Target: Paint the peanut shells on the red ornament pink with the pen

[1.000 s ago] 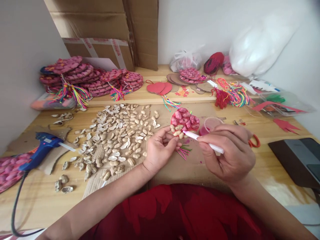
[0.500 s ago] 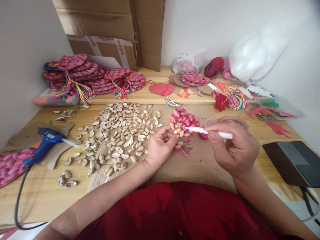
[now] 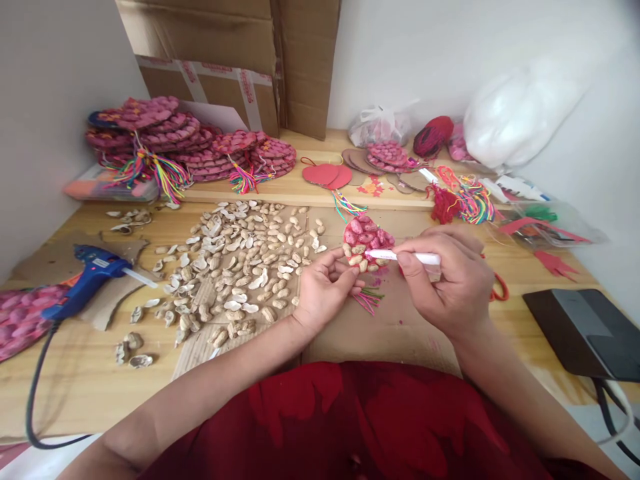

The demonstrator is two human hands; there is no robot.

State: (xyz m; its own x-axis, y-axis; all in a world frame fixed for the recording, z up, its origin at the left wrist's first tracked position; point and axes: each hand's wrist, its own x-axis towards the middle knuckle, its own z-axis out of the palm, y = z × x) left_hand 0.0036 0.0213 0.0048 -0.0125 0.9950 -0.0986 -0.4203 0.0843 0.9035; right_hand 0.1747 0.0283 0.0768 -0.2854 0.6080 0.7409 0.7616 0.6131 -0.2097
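My left hand (image 3: 327, 287) pinches the lower left edge of a red disc covered with peanut shells (image 3: 367, 233). Most shells on it are pink; a few along the lower left are still tan. My right hand (image 3: 445, 280) grips a white paintbrush (image 3: 383, 255), its pinkish tip touching the shells at the lower middle of the disc. Pink and green strands (image 3: 367, 301) stick out below the disc. Much of what lies behind my right hand is hidden, including most of a small clear container (image 3: 433, 272).
Loose peanut shells (image 3: 245, 247) spread over cardboard at left, near a blue glue gun (image 3: 93, 280). Finished pink pieces with tassels (image 3: 150, 140) are stacked on the rear shelf. A red ring-shaped handle (image 3: 500, 287) and black device (image 3: 585, 333) lie right.
My right hand has moved left and slightly down with the paintbrush, whose tip has shifted lower on the disc. My left hand keeps its hold. The camera view has shifted slightly.
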